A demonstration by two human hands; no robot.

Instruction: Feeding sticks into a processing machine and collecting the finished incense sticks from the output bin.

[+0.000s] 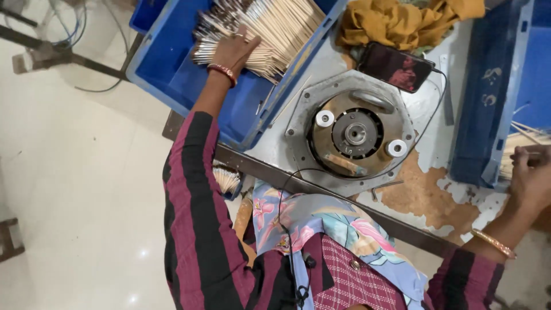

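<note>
Lap, bottom centre: a floral cloth (321, 221) lies over the knees, just under the metal bench edge (367, 215), probably to catch dust.
Right hand (531, 178), right edge: fingers curled around a few thin sticks (525, 140), which poke out to the upper left over the rim of the right blue crate (488, 97); a pinch grip suits lifting out a small count.
Machine, centre: a round metal plate with a hub and two white rollers (356, 133) sits between both crates, within reach of either arm.
Phone (396, 66), above the machine: propped flat, cable attached, beside a mustard cloth (402, 23).
Left hand (235, 51), upper left: fingers spread, palm pressed on the bundle of pale sticks (275, 28) in the left blue crate (172, 74); whether it grips any I cannot tell.
</note>
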